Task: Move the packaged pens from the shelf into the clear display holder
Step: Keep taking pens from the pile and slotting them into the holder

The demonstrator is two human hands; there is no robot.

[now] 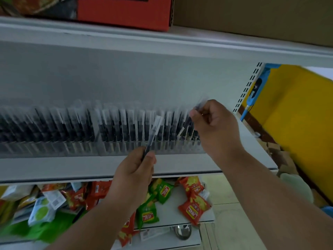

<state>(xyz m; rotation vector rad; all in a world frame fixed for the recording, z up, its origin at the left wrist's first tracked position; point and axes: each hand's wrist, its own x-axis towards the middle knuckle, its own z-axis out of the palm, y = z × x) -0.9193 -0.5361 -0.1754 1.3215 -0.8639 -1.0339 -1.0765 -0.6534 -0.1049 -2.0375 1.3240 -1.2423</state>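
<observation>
Seen from the head camera, a person stands at a grey shelf point(126, 168) where a long clear display holder point(111, 148) runs along the front, packed with upright packaged pens point(115, 127) in blurred rows. The left hand point(134, 173) pinches one packaged pen point(153, 134) by its lower end between thumb and curled fingers, the pen tilted up and to the right in front of the holder. The right hand point(214, 123), raised near the holder's right end, has its fingers curled round a second packaged pen point(197, 110), whose wrapped tip sticks out above the knuckles; motion blur hides how it sits against the rows. On the lower shelf point(180, 219) lie scattered red and green snack packets point(193, 211). A red carton point(124, 11) sits on the top shelf, and a yellow panel point(297, 114) shows at the right.
</observation>
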